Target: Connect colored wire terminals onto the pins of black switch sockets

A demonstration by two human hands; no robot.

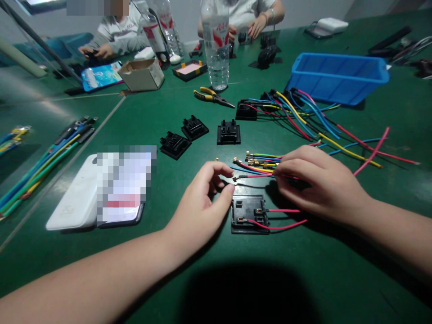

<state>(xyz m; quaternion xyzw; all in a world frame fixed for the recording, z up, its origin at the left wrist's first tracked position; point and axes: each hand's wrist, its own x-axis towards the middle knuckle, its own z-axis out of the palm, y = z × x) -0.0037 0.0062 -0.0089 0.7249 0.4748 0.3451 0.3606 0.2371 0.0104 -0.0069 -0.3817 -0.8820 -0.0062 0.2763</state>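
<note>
My right hand is closed, fingertips pinching a red wire that has a brass terminal on its end. My left hand is near that terminal, thumb and forefinger apart with a gap between them. Just below both hands lies a black plastic socket base with two red wires fitted into it. Behind the fingers is a bunch of loose coloured wires with brass terminals, partly covered by my right hand.
Several black bases lie further back, near yellow-handled pliers. Wired bases sit before a blue bin. Phones and wire bundles are at left. A bottle and carton stand behind; two people sit across.
</note>
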